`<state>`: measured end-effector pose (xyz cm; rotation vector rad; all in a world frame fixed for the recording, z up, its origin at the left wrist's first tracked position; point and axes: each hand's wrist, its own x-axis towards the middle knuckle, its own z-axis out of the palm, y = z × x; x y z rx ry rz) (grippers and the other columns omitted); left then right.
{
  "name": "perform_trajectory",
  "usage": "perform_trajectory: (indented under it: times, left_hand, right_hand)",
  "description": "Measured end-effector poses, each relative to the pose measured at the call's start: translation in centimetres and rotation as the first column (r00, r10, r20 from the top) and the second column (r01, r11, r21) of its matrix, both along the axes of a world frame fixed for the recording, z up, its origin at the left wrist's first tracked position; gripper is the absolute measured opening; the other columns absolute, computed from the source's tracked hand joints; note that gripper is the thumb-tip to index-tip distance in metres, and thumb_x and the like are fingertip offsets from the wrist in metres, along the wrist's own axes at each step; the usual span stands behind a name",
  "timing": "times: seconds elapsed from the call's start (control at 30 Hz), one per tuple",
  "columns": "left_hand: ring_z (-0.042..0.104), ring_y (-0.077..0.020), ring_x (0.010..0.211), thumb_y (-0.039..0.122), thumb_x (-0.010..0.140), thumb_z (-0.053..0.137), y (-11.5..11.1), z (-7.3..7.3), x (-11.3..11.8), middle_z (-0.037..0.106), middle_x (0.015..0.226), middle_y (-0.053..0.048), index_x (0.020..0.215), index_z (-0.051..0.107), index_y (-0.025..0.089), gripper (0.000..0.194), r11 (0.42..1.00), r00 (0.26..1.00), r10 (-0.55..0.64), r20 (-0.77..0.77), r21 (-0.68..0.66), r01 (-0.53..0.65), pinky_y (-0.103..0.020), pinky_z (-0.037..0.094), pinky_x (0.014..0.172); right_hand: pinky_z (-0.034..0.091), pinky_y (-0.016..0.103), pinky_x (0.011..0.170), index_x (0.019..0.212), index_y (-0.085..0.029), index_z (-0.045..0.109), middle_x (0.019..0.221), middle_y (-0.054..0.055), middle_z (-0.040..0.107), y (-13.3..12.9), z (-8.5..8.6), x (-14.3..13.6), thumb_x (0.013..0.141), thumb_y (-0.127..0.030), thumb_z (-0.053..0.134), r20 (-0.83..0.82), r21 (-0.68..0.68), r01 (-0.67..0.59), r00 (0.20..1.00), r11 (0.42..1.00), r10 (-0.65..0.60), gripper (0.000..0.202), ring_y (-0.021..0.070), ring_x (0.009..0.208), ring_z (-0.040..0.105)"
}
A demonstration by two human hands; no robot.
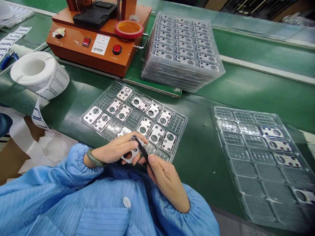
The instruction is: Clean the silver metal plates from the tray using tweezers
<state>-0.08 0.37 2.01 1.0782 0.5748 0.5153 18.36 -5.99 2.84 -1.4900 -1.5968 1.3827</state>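
Nearest, one blue striped smock [105,203], its white button [127,202] facing up. Left hand [118,148], wearing one green bracelet [94,158]: I am clamping it on one silver metal plate [128,156], near the middle of the scene, over the near edge of the plate tray [134,118]. Right hand [168,175]: I am closing it around one slim black tool [143,150], whose far end is lying over the plate; whether the tip is touching, I cannot tell. The two hands are working close together.

Item: plate tray, clear plastic, holding silver plates, resting on the green bench [200,147]. At right, one second tray [246,170], holding four plates along its right side. Far, right of centre, one stack of filled trays [172,72]. Far left, one orange machine [82,54], bearing one red tape ring [129,35]. Left, one label roll [57,80], trailing its strip over the near edge; beyond it, blue-handled pliers [8,60] are lying.
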Motion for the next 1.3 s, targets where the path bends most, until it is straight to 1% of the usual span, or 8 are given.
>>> perform_trajectory:
  times: [0.13, 0.27, 0.37, 0.47, 0.57, 0.7, 1.03, 1.3]
  left_hand:
    - [0.042, -0.0067, 0.042, 0.038, 0.096, 0.037, 0.0, 0.1, 0.0, 0.056, 0.062, 0.002, 0.120, 0.042, 0.017, 0.032, 1.000, 1.000, 0.021, -0.006, 0.006, -0.021, -0.017, 0.035, 0.040]
    - [0.043, -0.0064, 0.043, 0.038, 0.096, 0.037, -0.1, -0.1, 0.0, 0.057, 0.064, 0.002, 0.115, 0.044, 0.019, 0.027, 0.998, 1.000, 0.022, -0.008, 0.051, -0.021, -0.017, 0.036, 0.041]
    - [0.042, -0.0064, 0.043, 0.038, 0.096, 0.037, -0.1, -0.4, -0.1, 0.057, 0.063, 0.002, 0.112, 0.045, 0.018, 0.026, 0.998, 1.000, 0.007, 0.011, 0.055, -0.008, -0.018, 0.035, 0.042]
    - [0.042, -0.0064, 0.043, 0.037, 0.096, 0.038, -0.1, -0.6, 0.0, 0.057, 0.063, 0.003, 0.110, 0.045, 0.018, 0.025, 0.999, 0.999, 0.002, 0.047, 0.038, -0.004, -0.018, 0.034, 0.042]
    - [0.042, -0.0067, 0.043, 0.035, 0.095, 0.038, -0.1, -0.6, 0.0, 0.057, 0.061, 0.003, 0.109, 0.044, 0.018, 0.023, 1.000, 0.998, 0.007, 0.066, 0.026, -0.009, -0.018, 0.033, 0.042]
    - [0.041, -0.0069, 0.043, 0.034, 0.095, 0.037, -0.1, -0.4, 0.0, 0.056, 0.059, 0.003, 0.108, 0.044, 0.017, 0.022, 1.000, 0.998, 0.013, 0.062, 0.020, -0.014, -0.017, 0.033, 0.042]
    - [0.041, -0.0067, 0.041, 0.033, 0.095, 0.038, -0.1, -0.2, -0.1, 0.056, 0.058, 0.002, 0.107, 0.044, 0.016, 0.022, 1.000, 0.998, 0.003, 0.064, 0.001, -0.003, -0.018, 0.031, 0.041]
    - [0.041, -0.0066, 0.040, 0.031, 0.095, 0.037, 0.1, 0.5, 0.1, 0.056, 0.057, 0.003, 0.107, 0.044, 0.016, 0.020, 0.999, 1.000, 0.007, 0.030, -0.049, -0.006, -0.016, 0.031, 0.038]
  right_hand:
    - [0.037, 0.024, 0.048, 0.079, -0.019, 0.055, 0.044, -0.007, 0.043, 0.0, -0.4, -0.2, 0.096, -0.051, 0.036, -0.023, -0.037, 0.075, 0.997, 0.996, -0.076, 0.041, 0.0103, 0.041, 0.041]
    - [0.037, 0.023, 0.047, 0.088, -0.021, 0.052, 0.055, -0.005, 0.053, -0.3, -1.0, -0.5, 0.095, -0.047, 0.043, -0.087, -0.022, 0.174, 0.981, 0.984, -0.175, 0.028, 0.0094, 0.043, 0.043]
    - [0.039, 0.023, 0.048, 0.090, -0.022, 0.053, 0.065, -0.003, 0.058, -0.6, -1.1, -0.6, 0.094, -0.041, 0.047, -0.081, 0.066, 0.271, 0.961, 0.960, -0.266, 0.021, 0.0092, 0.047, 0.046]
    - [0.042, 0.022, 0.052, 0.089, -0.023, 0.056, 0.069, -0.003, 0.059, -0.9, -1.0, -0.7, 0.095, -0.034, 0.048, 0.002, 0.234, 0.331, 0.940, 0.914, -0.341, 0.015, 0.0098, 0.053, 0.051]
    - [0.046, 0.022, 0.054, 0.090, -0.023, 0.059, 0.072, -0.002, 0.061, -1.0, -0.9, -0.9, 0.090, -0.030, 0.057, 0.043, 0.367, 0.303, 0.939, 0.879, -0.341, 0.008, 0.0109, 0.058, 0.057]
    - [0.048, 0.024, 0.056, 0.093, -0.022, 0.061, 0.075, -0.001, 0.064, -1.1, -0.9, -0.9, 0.084, -0.028, 0.066, 0.080, 0.440, 0.264, 0.941, 0.858, -0.330, 0.011, 0.0128, 0.060, 0.060]
    - [0.047, 0.024, 0.047, 0.089, -0.020, 0.067, 0.062, 0.000, 0.066, -0.9, -0.4, -0.8, 0.089, -0.031, 0.057, 0.099, 0.381, 0.255, 0.944, 0.889, -0.313, 0.015, 0.0135, 0.050, 0.058]
    - [0.049, 0.025, 0.052, 0.093, -0.020, 0.066, 0.072, 0.002, 0.067, -0.9, -1.1, -1.0, 0.091, -0.031, 0.056, 0.114, 0.480, 0.233, 0.939, 0.846, -0.324, 0.015, 0.0139, 0.057, 0.060]
